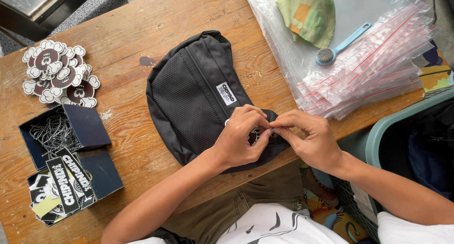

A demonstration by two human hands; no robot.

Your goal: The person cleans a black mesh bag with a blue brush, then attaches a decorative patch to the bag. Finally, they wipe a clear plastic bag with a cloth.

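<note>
Plainly, a worn wooden table (142, 31) outdoors-lit.

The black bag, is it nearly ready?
Partly. The black bag lies flat on the wooden table. Both hands, left hand and right hand, pinch a small fastening at its end. The plastic zip bags lie flat beside it, with no bag inside.

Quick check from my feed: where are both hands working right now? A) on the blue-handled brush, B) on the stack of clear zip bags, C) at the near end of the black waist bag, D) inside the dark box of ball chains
C: the left hand and right hand pinch together at the near end of the black waist bag, apart from the clear zip bags, the box of ball chains and the blue-handled brush.
</note>
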